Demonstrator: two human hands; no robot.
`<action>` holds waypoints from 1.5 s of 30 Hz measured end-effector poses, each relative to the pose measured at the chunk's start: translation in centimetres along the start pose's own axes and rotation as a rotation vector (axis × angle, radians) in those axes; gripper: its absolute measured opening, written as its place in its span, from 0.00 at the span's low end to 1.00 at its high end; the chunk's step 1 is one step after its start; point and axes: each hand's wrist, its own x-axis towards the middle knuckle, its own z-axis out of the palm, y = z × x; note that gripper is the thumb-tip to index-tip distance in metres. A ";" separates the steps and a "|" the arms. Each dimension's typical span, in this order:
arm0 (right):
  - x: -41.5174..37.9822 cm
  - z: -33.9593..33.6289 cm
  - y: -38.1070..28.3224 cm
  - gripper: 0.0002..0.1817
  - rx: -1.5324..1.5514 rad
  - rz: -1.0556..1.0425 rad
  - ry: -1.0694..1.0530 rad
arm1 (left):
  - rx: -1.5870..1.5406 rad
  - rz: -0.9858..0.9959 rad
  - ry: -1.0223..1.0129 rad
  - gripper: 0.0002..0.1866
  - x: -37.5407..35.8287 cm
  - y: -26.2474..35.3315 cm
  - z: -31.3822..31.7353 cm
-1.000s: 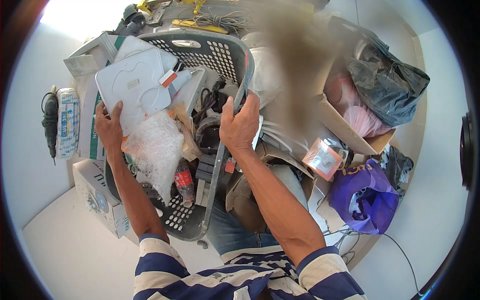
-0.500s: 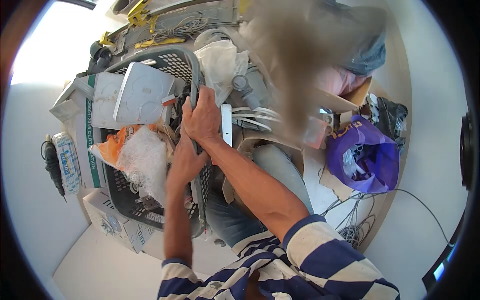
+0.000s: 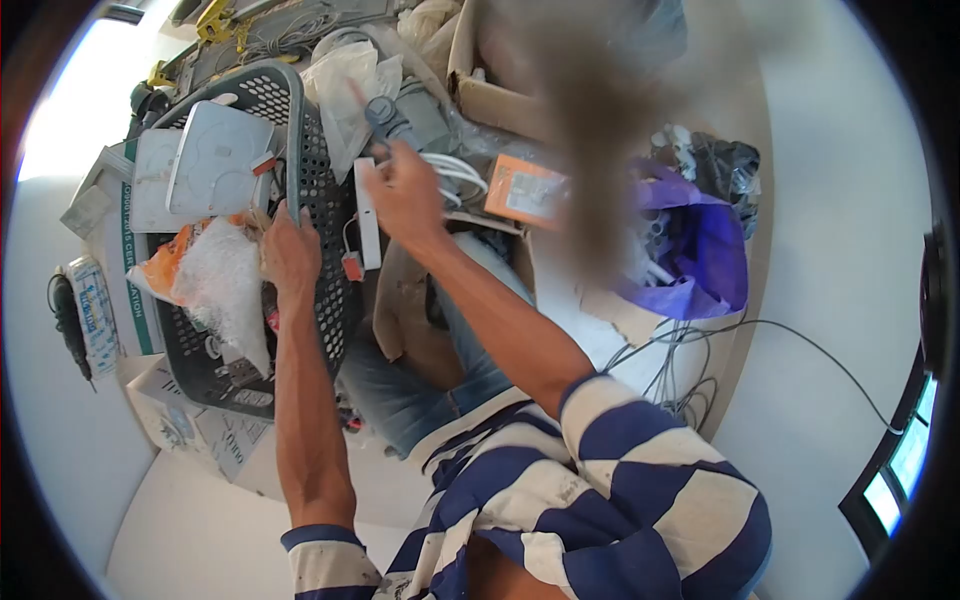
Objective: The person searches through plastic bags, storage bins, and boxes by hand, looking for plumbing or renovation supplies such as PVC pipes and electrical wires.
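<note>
My left hand [image 3: 290, 252] reaches into a dark grey perforated basket [image 3: 295, 130], against its inner right wall. Its thumb stands apart from the fingers, whose tips are partly lost among the contents. Close by lie bubble wrap [image 3: 225, 285], an orange plastic bag [image 3: 165, 265] and a white rounded panel [image 3: 222, 160]. Outside the basket, my right hand [image 3: 405, 195] is at the upper end of a white bar [image 3: 368, 225], its fingers bent and apart. Just above the fingers is a grey pipe fitting [image 3: 385, 115]. A small red connector [image 3: 352, 266] hangs beside the bar.
An orange-and-white box [image 3: 522, 192] and white tubing [image 3: 458, 175] lie right of my right hand. Farther right are a purple bag [image 3: 715, 270] and loose cable [image 3: 690, 370]. A cardboard carton [image 3: 490, 105] stands behind. A blurred brown shape [image 3: 590, 150] hangs close to the camera.
My hands were together at the basket's right rim and are now apart. The right has moved off to the white bar; the left is inside the basket. The view has shifted right.
</note>
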 end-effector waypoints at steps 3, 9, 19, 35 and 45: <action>-1.5 -7.5 6.9 0.15 -0.300 -0.153 0.268 | -0.036 -0.009 -0.005 0.18 -0.3 0.6 -0.4; 4.3 -20.2 5.8 0.16 -0.765 -0.324 0.567 | -0.062 0.024 0.016 0.19 -0.5 0.6 -0.4; 8.2 -22.3 6.2 0.17 -0.985 -0.202 0.173 | -0.133 0.016 -0.022 0.16 -0.3 0.3 -0.3; 33.8 -27.4 -5.6 0.26 -1.168 -0.184 0.341 | -0.226 0.033 0.022 0.13 -0.1 0.1 -0.2; 44.8 -16.2 1.3 0.29 -1.484 -0.175 -0.127 | -0.285 -0.053 -0.049 0.15 0.6 -0.6 -0.8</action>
